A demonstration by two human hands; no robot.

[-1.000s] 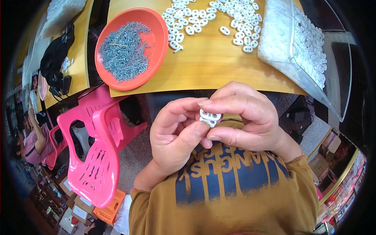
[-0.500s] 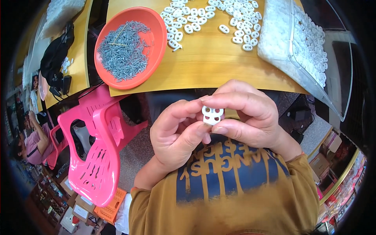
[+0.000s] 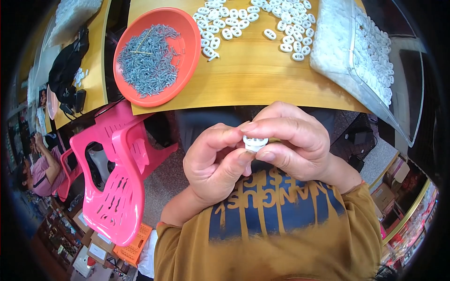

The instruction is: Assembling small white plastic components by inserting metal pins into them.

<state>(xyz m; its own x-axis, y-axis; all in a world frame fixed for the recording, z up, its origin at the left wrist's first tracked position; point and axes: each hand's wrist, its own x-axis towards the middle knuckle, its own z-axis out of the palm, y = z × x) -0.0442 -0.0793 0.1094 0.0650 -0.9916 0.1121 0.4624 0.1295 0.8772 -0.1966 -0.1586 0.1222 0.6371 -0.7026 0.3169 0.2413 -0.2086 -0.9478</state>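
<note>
**Both hands pinch one small white plastic clip above the lap**

The left hand (image 3: 216,164) and the right hand (image 3: 290,143) meet in front of the chest, fingertips pressed together on a small white plastic clip (image 3: 255,142). The clip sits between the thumbs and forefingers, held off the desk and just short of its near edge.

Beyond the hands lies the yellow wooden desk (image 3: 253,79). On it, to the left, stands a round orange plastic bowl (image 3: 187,42) filled with small grey metal pins (image 3: 147,58). A loose scatter of white oval plastic pieces (image 3: 253,21) covers the far middle. To the right, a clear plastic bin (image 3: 347,70) holds many more white pieces. A pink plastic chair (image 3: 117,187) stands at the left, beside the desk.
</note>
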